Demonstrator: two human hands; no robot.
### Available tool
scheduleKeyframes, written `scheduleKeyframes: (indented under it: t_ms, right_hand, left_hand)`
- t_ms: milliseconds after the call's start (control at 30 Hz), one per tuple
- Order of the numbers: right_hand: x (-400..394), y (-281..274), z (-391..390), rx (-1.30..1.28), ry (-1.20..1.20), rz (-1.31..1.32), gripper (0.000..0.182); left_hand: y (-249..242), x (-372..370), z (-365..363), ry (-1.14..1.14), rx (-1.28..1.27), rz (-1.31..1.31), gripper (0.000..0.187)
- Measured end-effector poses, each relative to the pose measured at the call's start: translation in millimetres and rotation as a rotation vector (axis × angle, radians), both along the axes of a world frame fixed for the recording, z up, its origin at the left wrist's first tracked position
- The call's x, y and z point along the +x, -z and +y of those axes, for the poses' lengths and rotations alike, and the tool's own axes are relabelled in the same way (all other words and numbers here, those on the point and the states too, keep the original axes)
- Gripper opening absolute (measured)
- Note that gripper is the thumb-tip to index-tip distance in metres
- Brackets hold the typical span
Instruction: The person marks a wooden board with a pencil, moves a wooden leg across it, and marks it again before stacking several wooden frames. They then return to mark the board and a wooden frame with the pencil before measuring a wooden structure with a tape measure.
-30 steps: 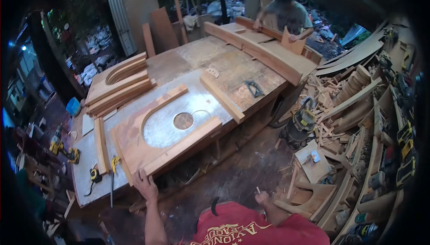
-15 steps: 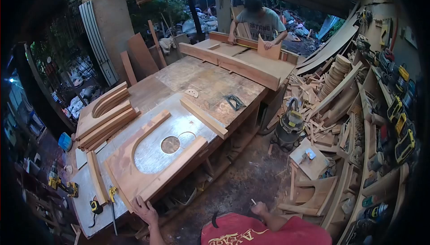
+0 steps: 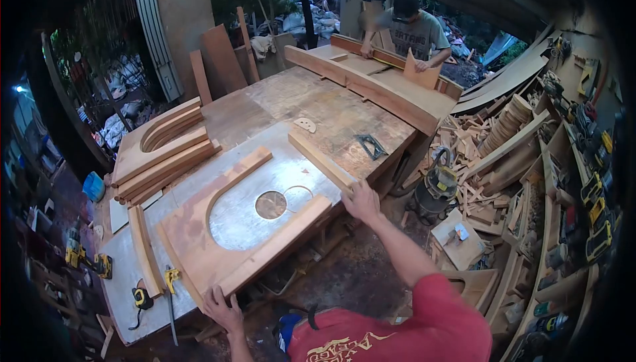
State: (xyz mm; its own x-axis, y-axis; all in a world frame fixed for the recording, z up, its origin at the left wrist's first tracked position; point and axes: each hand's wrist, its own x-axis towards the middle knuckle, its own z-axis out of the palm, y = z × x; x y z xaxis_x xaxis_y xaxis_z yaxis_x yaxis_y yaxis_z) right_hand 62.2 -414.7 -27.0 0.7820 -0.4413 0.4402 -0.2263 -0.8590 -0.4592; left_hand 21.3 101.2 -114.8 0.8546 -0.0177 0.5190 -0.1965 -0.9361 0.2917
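Two bare hands: the left hand point(image 3: 224, 310), lower centre-left of the frame, has its fingers loosely spread over the near corner of the panel; the right hand point(image 3: 362, 202), right of centre, has bent fingers at the near end of a bar, though whether they pinch it I cannot tell.

U-shaped brown wooden panel with thick rails point(image 3: 184, 235): lies flat left of centre, on a silvery sheet point(image 3: 122, 301) over the bench, its round-bottomed opening facing the upper right.

Straight, pale wooden bar point(image 3: 318, 156): lies across the panel's open end, apart from it.

Panel weight and feel: probably moderate and awkward, stiff in the rails; the smooth sheet may let it slide.

Panel hold: best by both long rails, or one rail and the closed end; the free arm tips look the weaker places.

Bar handling: likely light and rigid, easily held near mid-length.

Lower left: black-and-yellow tape measure point(image 3: 142, 298) beside a yellow-headed tool with a long metal bar point(image 3: 172, 281).

Left: stacked wooden arches point(image 3: 156, 160).

Upper right: another person in a grey shirt point(image 3: 414, 34).
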Motion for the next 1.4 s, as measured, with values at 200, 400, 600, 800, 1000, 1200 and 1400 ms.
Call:
scheduleKeyframes:
  t_ms: [200, 400, 600, 800, 1000, 1200, 1400]
  right_hand:
    - [123.2, -14.3, -12.3, -0.203, 0.236, 0.373, 0.054]
    - [165.2, -17.2, 3.4, -0.059, 0.273, 0.702, 0.038]
    - [181.4, -27.0, -16.4, -0.053, 0.210, 0.720, 0.072]
    - [197.3, -126.3, 74.2, 0.673, -0.242, 0.151, 0.050]
    - [264.4, -140.8, 204.5, 0.624, -0.591, 0.318, 0.050]
    - [336.3, -101.6, 315.8, 0.548, -0.930, 0.313, 0.046]
    - [365.8, -104.0, 360.2, 0.528, -1.059, 0.267, 0.051]
  left_hand:
    - [-15.6, 17.4, 22.0, 0.108, -0.005, 0.016, 0.061]
    - [-64.4, 35.1, 32.8, 0.177, -0.056, 0.231, 0.062]
    - [-87.5, 53.1, 46.8, 0.227, -0.313, 0.437, 0.063]
    - [-83.9, 83.1, 68.1, 0.248, -0.680, 0.603, 0.052]
    - [-111.3, 194.6, 68.7, 0.260, -0.617, 0.458, 0.053]
    - [-98.9, 323.4, 68.9, 0.334, -0.490, 0.324, 0.065]
    - [-91.4, 374.0, 58.5, 0.315, -0.468, 0.449, 0.058]
